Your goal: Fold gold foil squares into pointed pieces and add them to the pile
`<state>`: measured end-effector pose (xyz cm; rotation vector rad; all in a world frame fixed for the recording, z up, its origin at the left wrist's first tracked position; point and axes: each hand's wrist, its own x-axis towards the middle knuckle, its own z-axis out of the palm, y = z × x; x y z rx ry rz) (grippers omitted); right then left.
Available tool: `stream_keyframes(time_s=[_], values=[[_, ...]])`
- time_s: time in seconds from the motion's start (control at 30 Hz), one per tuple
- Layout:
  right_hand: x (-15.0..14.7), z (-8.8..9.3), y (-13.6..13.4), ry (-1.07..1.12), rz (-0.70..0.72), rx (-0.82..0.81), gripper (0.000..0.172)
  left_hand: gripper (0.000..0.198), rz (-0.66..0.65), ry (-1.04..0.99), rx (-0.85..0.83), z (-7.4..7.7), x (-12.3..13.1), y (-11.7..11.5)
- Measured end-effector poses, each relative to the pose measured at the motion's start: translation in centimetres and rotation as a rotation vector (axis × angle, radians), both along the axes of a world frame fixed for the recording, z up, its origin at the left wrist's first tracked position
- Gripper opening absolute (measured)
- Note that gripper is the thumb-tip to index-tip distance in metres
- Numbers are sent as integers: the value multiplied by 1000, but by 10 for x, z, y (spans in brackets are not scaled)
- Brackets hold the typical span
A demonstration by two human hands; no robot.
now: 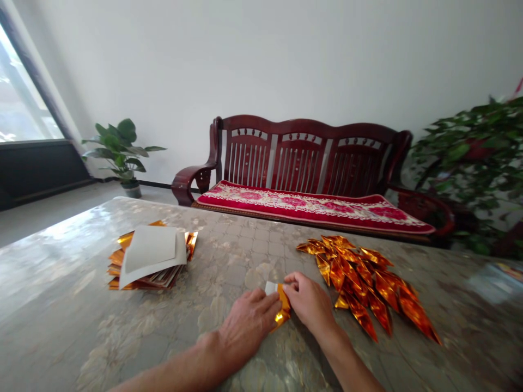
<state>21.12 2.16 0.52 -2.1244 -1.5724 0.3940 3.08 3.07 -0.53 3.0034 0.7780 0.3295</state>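
Note:
A small piece of gold foil paper (pixel 281 302), white on its back side, lies on the table (pixel 61 305) right in front of me. My left hand (pixel 247 322) rests on its left part with the fingers curled down over it. My right hand (pixel 309 300) pinches its upper right edge with fingers pressed together. Just right of my right hand lies a heap of several folded gold foil pieces (pixel 368 286), pointed and shiny.
A stack of flat gold foil sheets (pixel 150 260), topped by white-backed ones, lies at the left of the table. Behind the table stand a dark red wooden bench (pixel 302 158) with a floral cushion, a potted plant (pixel 120 149) and a leafy bush (pixel 474 163).

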Motion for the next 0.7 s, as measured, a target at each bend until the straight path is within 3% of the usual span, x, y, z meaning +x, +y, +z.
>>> stream_keyframes(time_s=[0.43,0.7], values=[[-5,7,2,-106,-2,-100,12,19,25,-24,29,-6,5,-3],[-9,-2,0,-130,24,-7,11,26,92,-20,-11,-3,8,-3]])
